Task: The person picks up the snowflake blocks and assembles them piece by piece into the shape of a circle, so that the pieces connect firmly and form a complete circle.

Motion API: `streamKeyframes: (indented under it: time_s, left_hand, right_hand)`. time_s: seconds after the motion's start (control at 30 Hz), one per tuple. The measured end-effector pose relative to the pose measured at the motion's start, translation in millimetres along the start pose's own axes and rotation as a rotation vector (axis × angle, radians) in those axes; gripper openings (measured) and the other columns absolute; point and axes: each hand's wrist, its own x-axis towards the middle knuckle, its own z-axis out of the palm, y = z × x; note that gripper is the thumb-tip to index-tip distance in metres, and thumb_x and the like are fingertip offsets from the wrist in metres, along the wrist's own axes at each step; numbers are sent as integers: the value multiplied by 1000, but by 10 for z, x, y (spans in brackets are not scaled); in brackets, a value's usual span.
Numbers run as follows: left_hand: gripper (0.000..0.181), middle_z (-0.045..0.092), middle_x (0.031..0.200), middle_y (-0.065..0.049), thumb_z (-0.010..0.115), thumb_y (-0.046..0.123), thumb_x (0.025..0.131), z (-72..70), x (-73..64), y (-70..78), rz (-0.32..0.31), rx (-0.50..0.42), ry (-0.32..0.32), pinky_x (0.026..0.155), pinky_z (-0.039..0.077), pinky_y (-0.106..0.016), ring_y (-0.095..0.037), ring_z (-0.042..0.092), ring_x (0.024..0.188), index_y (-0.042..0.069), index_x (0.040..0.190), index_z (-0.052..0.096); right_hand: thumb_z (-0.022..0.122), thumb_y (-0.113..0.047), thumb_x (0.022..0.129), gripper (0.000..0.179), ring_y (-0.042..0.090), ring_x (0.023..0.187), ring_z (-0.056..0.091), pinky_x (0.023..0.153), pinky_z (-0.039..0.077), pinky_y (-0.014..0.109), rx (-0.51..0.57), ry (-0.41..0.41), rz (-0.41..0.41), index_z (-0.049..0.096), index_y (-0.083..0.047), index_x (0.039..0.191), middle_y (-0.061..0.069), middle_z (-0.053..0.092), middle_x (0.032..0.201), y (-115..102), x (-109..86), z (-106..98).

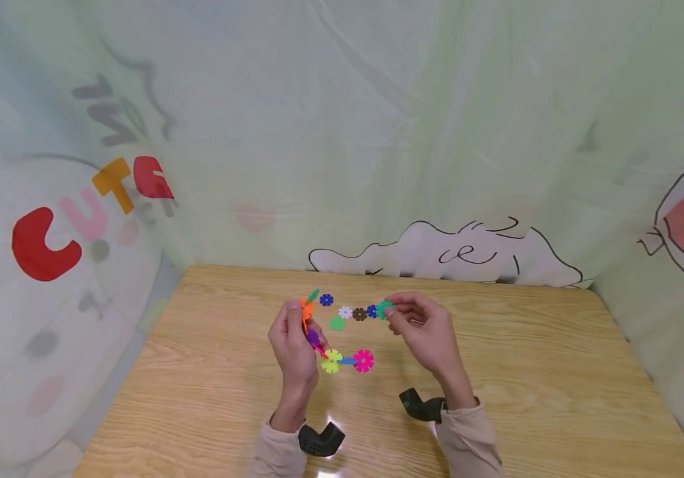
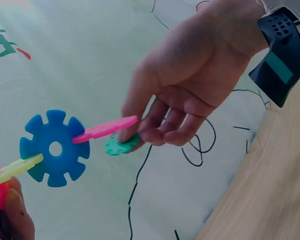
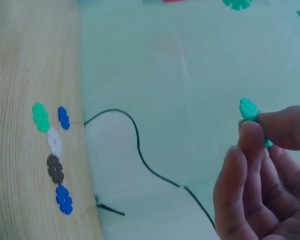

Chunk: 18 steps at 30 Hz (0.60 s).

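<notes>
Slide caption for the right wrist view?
Right hand pinching a green notched disc; five discs show on the wooden table.

Here's the chain of notched plastic discs [image 1: 314, 338], held aloft and bending round, its pink end disc [image 1: 358, 362] facing upward in the head view. Left of that pink disc, blue [image 1: 347, 360] slots in crosswise, then yellow [image 1: 327, 362]. Beyond the pink disc, slightly right, apart: a green disc [image 1: 384, 307], pinched.

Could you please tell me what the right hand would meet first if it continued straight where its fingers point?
In the head view, the right hand points leftward; it would likely pass above the nearest blue disc and meet the orange disc first, though depth is unclear.
</notes>
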Motion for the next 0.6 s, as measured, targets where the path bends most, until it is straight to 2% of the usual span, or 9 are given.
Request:
streamKeyframes:
  time_s: [0.07,0.13,0.3,0.43,0.6]
  left_hand:
    - [46,50,52,6,43,22,114,17,-7,-18,9,-24,34,35,48,-24,-4,50,40,-8,79,40]
    - [45,50,52,6,42,23,114,30,-17,-37,9,-34,36,35,48,-25,-4,50,40,-4,78,39]
    - [48,49,54,7,39,25,115,58,-54,-71,14,-14,-23,37,49,-25,-5,49,42,-7,80,37]
    - [50,49,54,7,39,25,115,82,-83,-66,18,-16,-36,36,49,-26,-5,49,42,-11,81,34]
    - [50,50,55,5,37,24,115,121,-113,-74,11,-41,-23,36,49,-26,-5,50,42,-12,82,33]
  right_hand:
    - [74,-11,100,19,15,76,72,71,64,27,27,3,-17,74,-2,116,19,72,100,-30,-10,28]
    - [75,-9,99,19,14,74,71,70,64,28,64,-2,-28,75,-2,117,19,71,99,-54,-19,72]
    - [73,-6,100,19,16,71,68,66,62,26,158,49,-20,75,-2,118,14,72,96,-93,-40,226]
    - [71,-6,101,20,17,72,67,64,60,24,254,130,33,74,-1,120,4,73,92,-134,-63,374]
    - [68,-8,104,22,14,68,63,63,60,23,394,157,115,71,-2,125,-1,71,93,-185,-99,518]
